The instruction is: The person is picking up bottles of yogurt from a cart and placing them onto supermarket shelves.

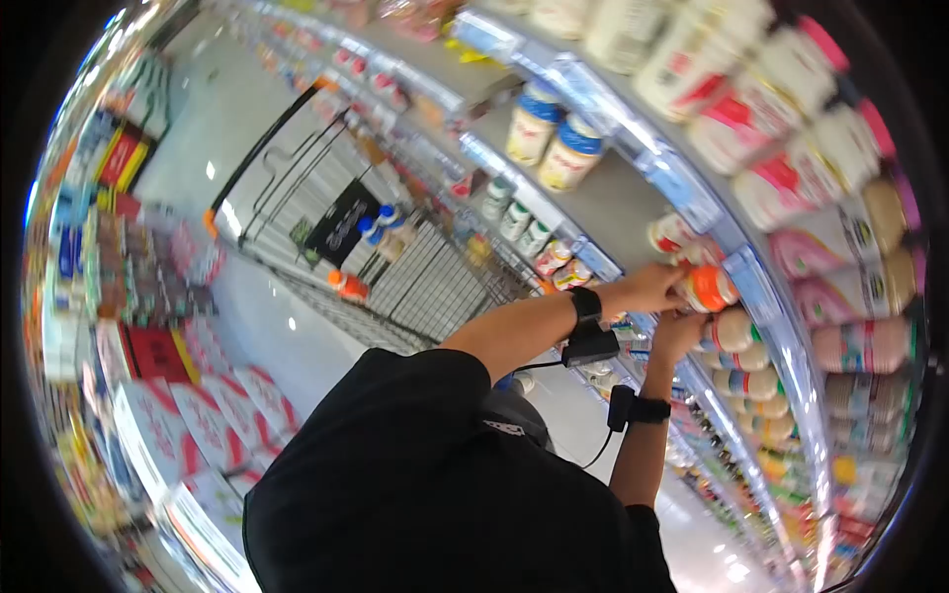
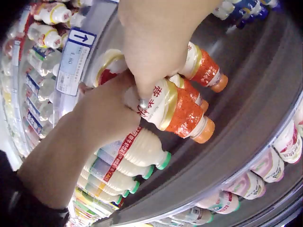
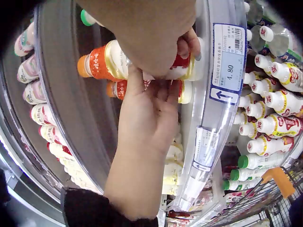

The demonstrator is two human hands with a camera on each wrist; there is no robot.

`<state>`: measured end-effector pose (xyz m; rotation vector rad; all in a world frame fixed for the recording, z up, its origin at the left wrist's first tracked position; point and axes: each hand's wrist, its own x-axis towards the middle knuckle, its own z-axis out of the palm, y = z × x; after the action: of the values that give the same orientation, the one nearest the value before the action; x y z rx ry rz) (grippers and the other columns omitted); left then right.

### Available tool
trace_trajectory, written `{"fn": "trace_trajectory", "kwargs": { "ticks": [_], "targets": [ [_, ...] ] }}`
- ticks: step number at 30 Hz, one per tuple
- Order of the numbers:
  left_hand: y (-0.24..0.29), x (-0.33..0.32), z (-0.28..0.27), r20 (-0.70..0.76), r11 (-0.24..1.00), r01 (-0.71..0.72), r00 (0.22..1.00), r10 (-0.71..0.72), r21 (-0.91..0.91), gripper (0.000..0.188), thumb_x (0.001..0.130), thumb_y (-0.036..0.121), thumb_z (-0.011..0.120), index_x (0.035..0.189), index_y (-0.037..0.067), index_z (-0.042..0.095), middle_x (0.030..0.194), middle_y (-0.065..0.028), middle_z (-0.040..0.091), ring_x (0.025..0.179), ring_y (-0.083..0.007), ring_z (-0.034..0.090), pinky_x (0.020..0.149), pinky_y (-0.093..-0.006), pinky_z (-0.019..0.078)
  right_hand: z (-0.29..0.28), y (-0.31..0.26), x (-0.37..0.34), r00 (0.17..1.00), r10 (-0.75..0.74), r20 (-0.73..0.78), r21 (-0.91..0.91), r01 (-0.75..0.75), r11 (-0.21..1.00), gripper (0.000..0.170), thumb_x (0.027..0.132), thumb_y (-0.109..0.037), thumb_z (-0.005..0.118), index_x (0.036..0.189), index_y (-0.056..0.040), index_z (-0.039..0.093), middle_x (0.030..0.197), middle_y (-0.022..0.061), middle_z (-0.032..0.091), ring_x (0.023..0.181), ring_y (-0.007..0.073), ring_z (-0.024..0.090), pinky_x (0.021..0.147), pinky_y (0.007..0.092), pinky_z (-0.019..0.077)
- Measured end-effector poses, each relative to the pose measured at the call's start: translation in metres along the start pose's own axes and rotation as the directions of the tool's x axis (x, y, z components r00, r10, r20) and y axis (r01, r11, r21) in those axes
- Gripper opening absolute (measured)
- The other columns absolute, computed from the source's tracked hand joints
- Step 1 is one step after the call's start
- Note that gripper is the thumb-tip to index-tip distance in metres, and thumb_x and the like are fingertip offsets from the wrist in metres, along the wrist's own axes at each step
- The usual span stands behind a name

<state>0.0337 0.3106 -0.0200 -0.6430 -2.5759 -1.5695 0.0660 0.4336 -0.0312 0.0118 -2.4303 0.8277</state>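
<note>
Both hands meet at a drink bottle with an orange cap and an orange and white label (image 2: 175, 113), lying sideways in the wrist views. My right hand (image 2: 106, 106) has its fingers curled about the bottle's base. From the other side, my left hand (image 3: 149, 123) holds it, thumb across the white part of the label. The left fingers overlap a second orange-capped bottle (image 3: 116, 89) behind it. A third such bottle (image 2: 206, 68) stands farther along the same shelf. In the head view, the left hand (image 1: 647, 287) is just above the right hand (image 1: 677, 336).
Cream-coloured bottles with green caps (image 2: 147, 146) stand beside the held bottle. A price rail (image 3: 227, 64) runs along the shelf's front edge. Bigger jugs (image 1: 820, 208) fill a neighbouring shelf. A shopping cart (image 1: 425, 287) holding several bottles is in the aisle behind the left arm.
</note>
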Motion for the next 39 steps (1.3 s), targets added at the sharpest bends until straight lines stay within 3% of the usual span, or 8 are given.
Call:
{"fn": "trace_trajectory", "kwargs": {
  "ticks": [6, 14, 22, 23, 24, 27, 33, 39],
  "targets": [
    [0.002, -0.075, -0.015, -0.284, 0.949, -0.316, 0.909, 0.305, 0.009, 0.057, 0.077, 0.015, 0.061, 0.129, 0.006, 0.039, 0.123, -0.0193, 0.047, 0.109, -0.0318, 0.049, 0.086, -0.0395, 0.0446, -0.008, -0.001, -0.023, 0.999, -0.027, 0.042, 0.026, 0.026, 0.999, 0.050, 0.074, -0.015, 0.068, 0.115, 0.0021, 0.046, 0.114, 0.0189, 0.052, 0.098, 0.0282, 0.055, 0.068, 0.0343, 0.0475],
    [-0.114, -0.216, -0.121, -0.405, 0.942, 0.078, 0.889, -0.214, -0.327, 0.019, 0.080, 0.009, 0.056, 0.097, 0.004, 0.060, 0.087, -0.0130, 0.061, 0.080, -0.0271, 0.060, 0.072, -0.0351, 0.0476, 0.037, -0.110, -0.145, 0.944, -0.123, 0.307, 0.002, 0.129, 0.992, 0.020, 0.075, -0.004, 0.059, 0.095, -0.0052, 0.058, 0.081, 0.0099, 0.059, 0.060, 0.0203, 0.056, 0.052, 0.0312, 0.0432],
    [-0.257, -0.410, -0.280, -0.461, 0.577, 0.802, 0.576, -0.675, 0.158, 0.021, 0.082, 0.024, 0.049, 0.088, 0.007, 0.059, 0.082, -0.0160, 0.063, 0.078, -0.0338, 0.060, 0.066, -0.0402, 0.0477, 0.204, -0.315, -0.205, 0.297, -0.517, 0.803, 0.440, 0.290, 0.850, 0.027, 0.077, -0.019, 0.060, 0.101, -0.0086, 0.055, 0.086, 0.0125, 0.062, 0.075, 0.0308, 0.060, 0.064, 0.0389, 0.0480],
    [-0.255, -0.416, -0.301, -0.302, 0.304, 0.912, 0.219, -0.928, -0.274, 0.022, 0.080, 0.025, 0.052, 0.089, 0.007, 0.060, 0.079, -0.0154, 0.063, 0.076, -0.0332, 0.061, 0.065, -0.0395, 0.0484, 0.228, -0.321, -0.214, 0.196, -0.527, 0.827, 0.455, 0.318, 0.832, 0.029, 0.077, -0.021, 0.059, 0.102, -0.0088, 0.054, 0.087, 0.0131, 0.062, 0.078, 0.0316, 0.060, 0.065, 0.0400, 0.0478],
    [-0.264, -0.437, -0.311, -0.300, 0.434, 0.885, 0.466, -0.832, 0.171, 0.021, 0.082, 0.014, 0.046, 0.091, 0.004, 0.063, 0.087, -0.0124, 0.064, 0.083, -0.0282, 0.063, 0.070, -0.0395, 0.0509, 0.248, -0.328, -0.223, 0.146, -0.538, 0.830, 0.478, 0.309, 0.822, 0.031, 0.076, -0.022, 0.060, 0.104, -0.0087, 0.054, 0.084, 0.0127, 0.062, 0.076, 0.0312, 0.060, 0.065, 0.0395, 0.0475],
    [-0.340, -0.475, -0.324, -0.061, 0.444, 0.685, 0.578, -0.814, 0.577, 0.021, 0.081, 0.013, 0.047, 0.089, 0.002, 0.063, 0.085, -0.0160, 0.063, 0.083, -0.0296, 0.063, 0.071, -0.0407, 0.0503, 0.299, -0.346, -0.232, 0.007, -0.500, 0.866, 0.475, 0.301, 0.827, 0.037, 0.075, -0.024, 0.063, 0.107, -0.0083, 0.054, 0.079, 0.0129, 0.062, 0.075, 0.0306, 0.060, 0.065, 0.0386, 0.0469],
    [-0.354, -0.447, -0.321, -0.339, 0.316, 0.919, 0.227, -0.913, -0.237, 0.033, 0.078, 0.020, 0.054, 0.099, -0.006, 0.056, 0.089, -0.0240, 0.062, 0.084, -0.0311, 0.063, 0.069, -0.0389, 0.0502, 0.384, -0.351, -0.247, -0.032, -0.214, 0.976, 0.213, 0.320, 0.923, 0.043, 0.074, -0.028, 0.061, 0.111, -0.0093, 0.049, 0.093, 0.0197, 0.061, 0.089, 0.0360, 0.058, 0.075, 0.0449, 0.0460],
    [-0.324, -0.455, -0.344, -0.183, 0.405, 0.867, 0.366, -0.913, -0.291, 0.040, 0.069, 0.017, 0.056, 0.104, -0.002, 0.050, 0.088, -0.0265, 0.060, 0.085, -0.0399, 0.059, 0.071, -0.0453, 0.0469, 0.444, -0.378, -0.279, 0.078, -0.349, 0.934, 0.212, 0.663, 0.718, 0.048, 0.073, -0.016, 0.055, 0.120, -0.0179, 0.050, 0.104, 0.0190, 0.054, 0.087, 0.0360, 0.058, 0.070, 0.0444, 0.0490]
  ]
}}
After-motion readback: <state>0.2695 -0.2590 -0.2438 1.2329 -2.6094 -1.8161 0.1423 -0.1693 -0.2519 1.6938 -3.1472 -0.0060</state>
